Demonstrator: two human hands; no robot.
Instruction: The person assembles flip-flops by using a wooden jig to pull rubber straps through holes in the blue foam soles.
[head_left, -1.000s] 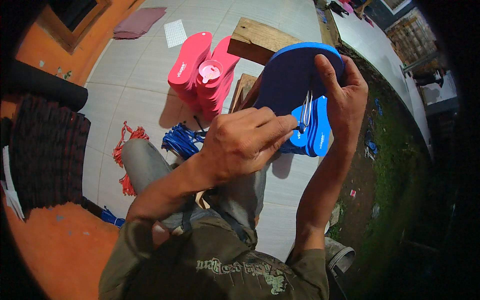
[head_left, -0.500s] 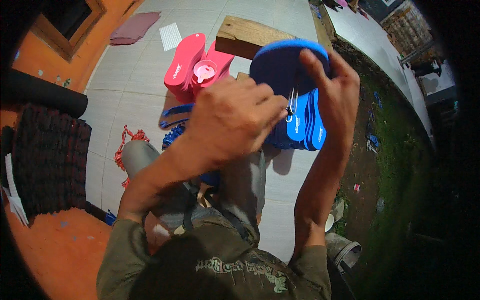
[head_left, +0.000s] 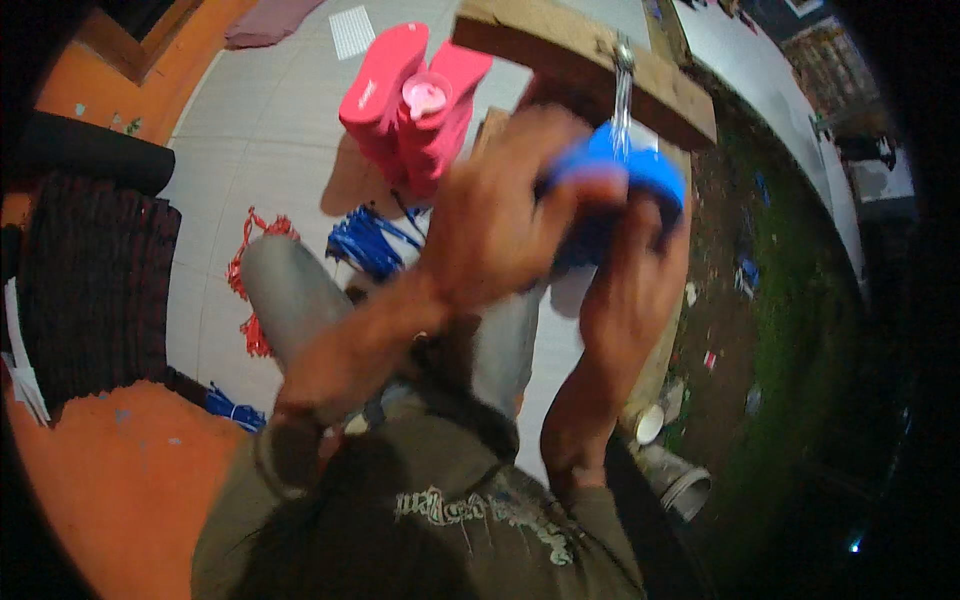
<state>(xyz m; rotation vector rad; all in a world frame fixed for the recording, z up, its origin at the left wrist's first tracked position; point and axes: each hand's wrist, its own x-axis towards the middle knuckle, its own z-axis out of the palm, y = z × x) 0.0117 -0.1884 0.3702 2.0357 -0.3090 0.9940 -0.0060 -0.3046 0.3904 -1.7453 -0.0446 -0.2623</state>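
- Head view, looking down: both forearms rise from the lower edge and meet at a blue foam sandal sole (head_left: 640,175) held up in front of the chest, above the knees.
- Left hand (head_left: 495,235) is blurred; its fingers curl over the near side of the blue sole, pressed against it, though the exact grip cannot be told.
- Right hand (head_left: 630,280) wraps the sole from below and the right, fingers closed around its edge.
- A thin metal tool (head_left: 622,90) stands upright just above the sole, touching its top.
- A wooden block (head_left: 580,60) lies on the floor just beyond the hands.
- A stack of pink sandal soles (head_left: 410,100) stands left of the block, on the grey tiled floor (head_left: 270,120).
- A bundle of blue straps (head_left: 365,240) lies near the left knee, with red straps (head_left: 250,290) further left.
- A dark woven mat (head_left: 95,285) lies at the left edge.
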